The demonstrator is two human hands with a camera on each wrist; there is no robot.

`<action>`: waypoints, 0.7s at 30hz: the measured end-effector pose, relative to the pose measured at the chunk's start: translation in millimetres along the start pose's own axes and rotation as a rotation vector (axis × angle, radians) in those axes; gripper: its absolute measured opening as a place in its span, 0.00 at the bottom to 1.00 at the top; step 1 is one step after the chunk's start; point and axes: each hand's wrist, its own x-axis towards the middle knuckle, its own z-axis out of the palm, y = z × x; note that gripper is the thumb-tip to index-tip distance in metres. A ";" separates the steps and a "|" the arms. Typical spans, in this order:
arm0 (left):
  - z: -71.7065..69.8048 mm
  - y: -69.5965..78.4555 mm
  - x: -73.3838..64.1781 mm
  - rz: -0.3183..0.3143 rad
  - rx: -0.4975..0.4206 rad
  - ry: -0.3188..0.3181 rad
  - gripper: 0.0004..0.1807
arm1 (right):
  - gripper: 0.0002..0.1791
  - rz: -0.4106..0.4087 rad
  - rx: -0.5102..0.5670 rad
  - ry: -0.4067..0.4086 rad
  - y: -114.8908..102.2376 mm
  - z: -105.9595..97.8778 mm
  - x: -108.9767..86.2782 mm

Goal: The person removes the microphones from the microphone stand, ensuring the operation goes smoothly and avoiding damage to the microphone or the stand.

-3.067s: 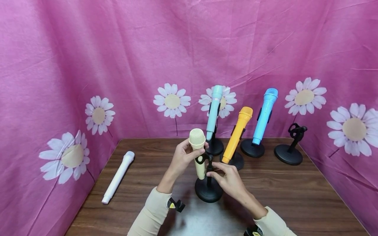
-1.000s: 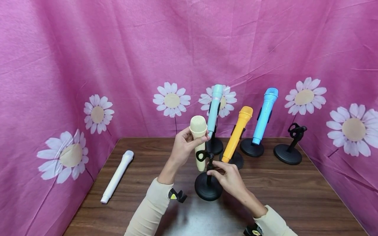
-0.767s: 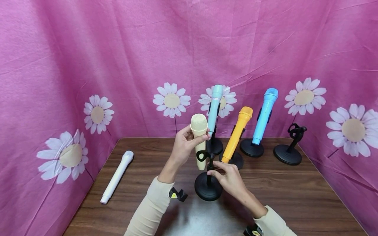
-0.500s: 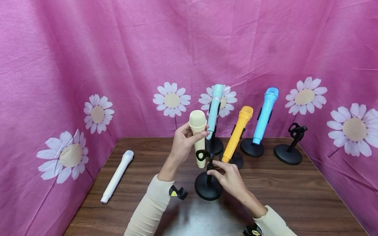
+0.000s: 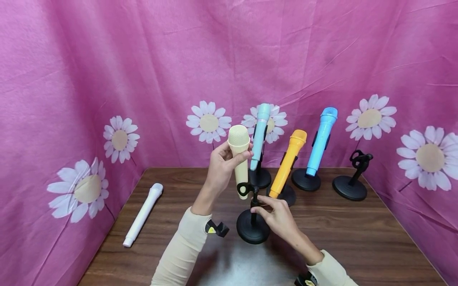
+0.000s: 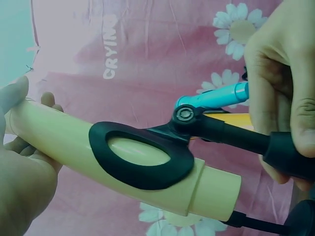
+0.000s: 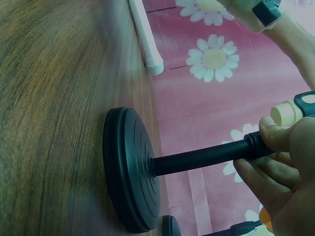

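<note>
Pink daisy cloth [image 5: 161, 79] is hanging behind as my left hand [image 5: 219, 171] is gripping the cream microphone [image 5: 241, 172], its lower part lying against the black clip [image 6: 181, 160]; my right hand [image 5: 278, 217] is pinching the stand [image 5: 252, 232]. Pushing crookedly, I could be tipping it.

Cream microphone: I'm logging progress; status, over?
Left hand gripping cream microphone; clip of black stand across its lower body. Right hand pinching stand's post. Nothing visibly in the way.

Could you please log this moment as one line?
left hand: holds cream microphone, lower body at clip | right hand: grips front black microphone stand | white microphone: lies on wood-grain table
</note>
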 end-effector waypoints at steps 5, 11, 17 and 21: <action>0.9 4.3 4.6 0.020 -0.048 0.003 0.21 | 0.22 -0.004 -0.008 0.002 0.1 0.3 -0.2; 0.6 8.5 10.4 0.073 -0.111 0.009 0.21 | 0.22 0.014 0.002 -0.009 0.3 0.5 -1.0; 1.2 20.6 21.7 0.143 -0.193 0.041 0.29 | 0.22 0.017 0.008 -0.008 -0.5 0.2 -0.4; -2.1 33.7 28.9 0.193 -0.223 0.064 0.39 | 0.22 0.020 0.010 -0.003 0.0 0.6 -1.5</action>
